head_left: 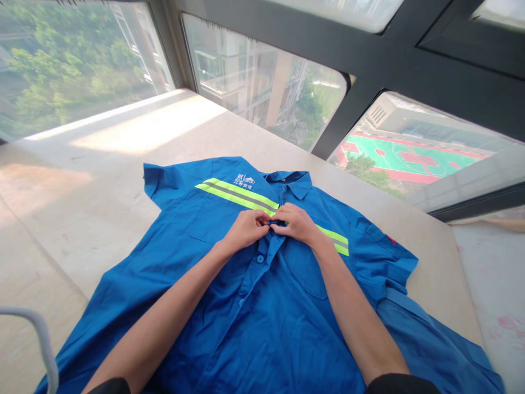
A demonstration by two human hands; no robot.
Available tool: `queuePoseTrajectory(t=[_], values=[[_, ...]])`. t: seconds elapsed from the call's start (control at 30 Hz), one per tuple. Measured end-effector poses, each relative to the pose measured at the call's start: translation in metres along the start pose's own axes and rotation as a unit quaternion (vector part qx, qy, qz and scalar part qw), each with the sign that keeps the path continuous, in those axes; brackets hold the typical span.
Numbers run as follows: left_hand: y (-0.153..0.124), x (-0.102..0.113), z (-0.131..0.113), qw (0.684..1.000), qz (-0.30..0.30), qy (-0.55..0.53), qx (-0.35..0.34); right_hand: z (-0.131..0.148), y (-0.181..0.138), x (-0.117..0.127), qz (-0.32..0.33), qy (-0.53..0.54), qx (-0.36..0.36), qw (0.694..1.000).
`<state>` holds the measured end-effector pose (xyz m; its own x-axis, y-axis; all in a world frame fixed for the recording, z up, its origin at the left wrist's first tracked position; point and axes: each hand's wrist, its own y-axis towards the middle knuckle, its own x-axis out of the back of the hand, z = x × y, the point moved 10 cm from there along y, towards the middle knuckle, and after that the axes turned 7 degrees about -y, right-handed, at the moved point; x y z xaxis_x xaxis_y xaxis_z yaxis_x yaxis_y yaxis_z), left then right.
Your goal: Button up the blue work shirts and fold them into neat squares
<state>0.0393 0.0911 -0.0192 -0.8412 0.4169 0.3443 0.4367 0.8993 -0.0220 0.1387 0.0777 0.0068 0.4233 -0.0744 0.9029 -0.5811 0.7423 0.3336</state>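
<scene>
A blue short-sleeved work shirt [254, 306] lies spread out, front up, with its collar [299, 183] away from me. A yellow-green and grey reflective stripe [240, 195] crosses its chest, and white lettering [245, 180] sits above the stripe on the left. My left hand [248, 227] pinches the front placket at chest height. Opposite it, touching or nearly so, my right hand [296, 223] pinches the placket's other edge. Whatever button lies between the fingertips is hidden. Lower on the placket a blue button [260, 259] shows.
The shirt rests on a pale stone ledge [118, 219] beside dark-framed windows [365, 60]. Another blue garment [435, 339] lies at the lower right, partly under the shirt. A white tube or cable [41, 334] curves in at the lower left.
</scene>
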Motion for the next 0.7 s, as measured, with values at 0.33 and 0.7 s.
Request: queuePoseTrajectory(t=[0.33,0.7], values=[[-0.004,0.001,-0.006,0.997,-0.041,0.066,-0.011,-0.002,0.003,-0.006,0.058,-0.001,-0.014,0.998],[-0.004,0.002,-0.014,0.991,-0.031,0.127,0.005,-0.001,0.004,-0.003,0.043,0.009,-0.026,0.999]])
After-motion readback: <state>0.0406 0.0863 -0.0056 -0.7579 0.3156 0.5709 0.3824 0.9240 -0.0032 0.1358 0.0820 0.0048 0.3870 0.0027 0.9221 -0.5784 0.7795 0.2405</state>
